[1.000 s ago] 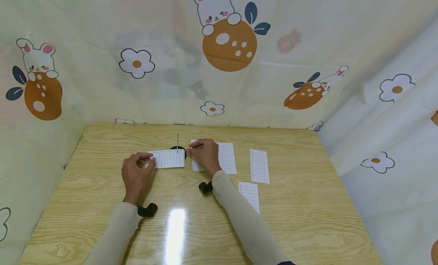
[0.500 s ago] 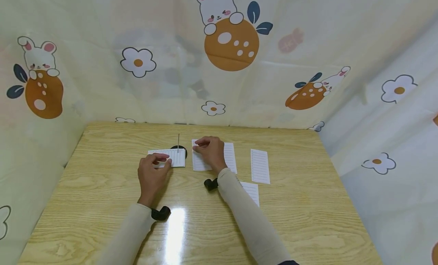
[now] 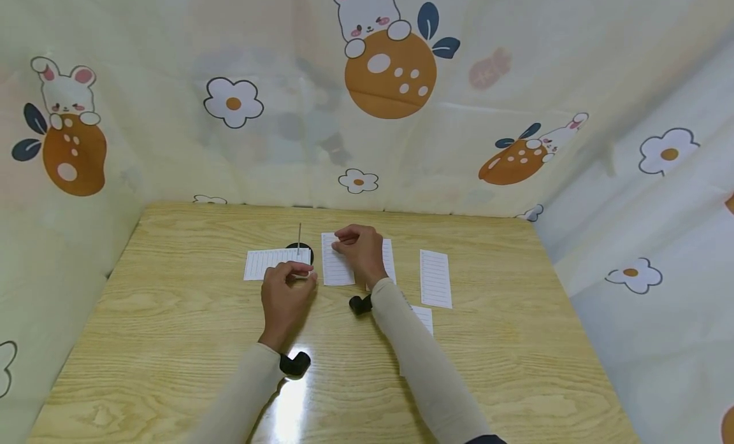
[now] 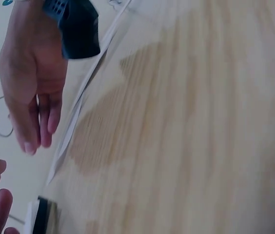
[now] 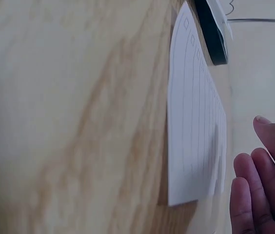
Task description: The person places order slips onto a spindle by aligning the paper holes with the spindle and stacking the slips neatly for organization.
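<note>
A bill spike, with a thin upright rod (image 3: 299, 237) on a round black base (image 5: 213, 36), stands toward the back of the table. Lined paper slips (image 3: 266, 264) lie over its base, the rod rising through their right end. My left hand (image 3: 287, 300) hovers at the front right edge of those slips, thumb and fingers apart, holding nothing. Just right of the spike, my right hand (image 3: 364, 256) is over another lined slip (image 3: 338, 265); the right wrist view shows its fingers (image 5: 247, 195) relaxed and holding nothing. That hand partly covers a further lined slip (image 3: 390, 256).
One lined slip (image 3: 436, 278) lies to the right on the wooden table (image 3: 516, 355). Nearer, another slip (image 3: 424, 318) is partly hidden under the right forearm. A printed curtain (image 3: 275, 157) hangs behind the table's back edge.
My left hand has slid rightward along the slips on the spike, uncovering their left end. My right hand has drawn back from the spike to the right.
</note>
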Available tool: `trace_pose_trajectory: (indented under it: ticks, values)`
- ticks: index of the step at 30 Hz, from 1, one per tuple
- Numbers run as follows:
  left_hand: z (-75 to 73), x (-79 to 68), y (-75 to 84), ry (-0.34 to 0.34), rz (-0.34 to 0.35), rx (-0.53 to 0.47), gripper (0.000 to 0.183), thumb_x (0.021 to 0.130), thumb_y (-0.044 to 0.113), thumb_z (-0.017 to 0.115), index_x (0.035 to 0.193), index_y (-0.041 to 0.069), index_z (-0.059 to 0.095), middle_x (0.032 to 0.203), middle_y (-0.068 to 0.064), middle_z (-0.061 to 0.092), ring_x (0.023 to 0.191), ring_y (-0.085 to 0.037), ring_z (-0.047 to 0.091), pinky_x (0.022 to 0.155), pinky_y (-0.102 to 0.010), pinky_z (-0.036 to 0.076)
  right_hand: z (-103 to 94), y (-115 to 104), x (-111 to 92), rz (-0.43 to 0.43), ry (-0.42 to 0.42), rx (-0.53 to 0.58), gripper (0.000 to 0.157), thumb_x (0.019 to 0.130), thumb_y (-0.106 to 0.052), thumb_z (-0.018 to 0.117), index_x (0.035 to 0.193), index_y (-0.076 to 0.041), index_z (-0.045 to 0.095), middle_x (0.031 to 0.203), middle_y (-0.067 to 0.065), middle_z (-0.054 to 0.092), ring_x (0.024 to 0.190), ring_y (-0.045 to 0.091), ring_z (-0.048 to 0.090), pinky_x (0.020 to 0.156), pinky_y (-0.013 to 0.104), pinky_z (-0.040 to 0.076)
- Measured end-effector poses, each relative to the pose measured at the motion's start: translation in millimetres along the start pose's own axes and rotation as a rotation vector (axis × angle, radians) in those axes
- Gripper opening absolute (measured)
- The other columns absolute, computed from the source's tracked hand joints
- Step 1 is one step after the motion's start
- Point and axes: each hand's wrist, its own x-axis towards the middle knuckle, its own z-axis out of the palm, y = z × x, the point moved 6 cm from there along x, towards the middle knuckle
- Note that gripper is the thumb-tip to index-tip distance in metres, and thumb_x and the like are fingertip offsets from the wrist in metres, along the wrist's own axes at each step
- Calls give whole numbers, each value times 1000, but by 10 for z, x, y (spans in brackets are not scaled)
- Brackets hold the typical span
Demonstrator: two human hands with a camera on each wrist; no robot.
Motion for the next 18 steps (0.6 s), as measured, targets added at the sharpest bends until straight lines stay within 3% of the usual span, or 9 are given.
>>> trace_pose_trajectory:
  ticks: [6, 18]
  values:
    - [108, -61, 65, -11, 28, 0, 17, 74, 16, 84, 89, 19, 76, 81, 4, 71, 82, -19, 53, 74, -31, 38, -33, 16, 35, -16, -8, -13, 18, 79, -13, 84, 96, -13, 78, 88, 1, 76, 78, 11, 71, 75, 29, 58]
    - [231, -107, 104, -38, 9, 33, 15, 76, 17, 82, 89, 20, 76, 82, 3, 71, 81, -18, 53, 72, -31, 40, -96, 53, 122, -11, -1, -89, 19, 79, -11, 84, 97, -14, 79, 93, 0, 76, 84, 14, 70, 79, 33, 57]
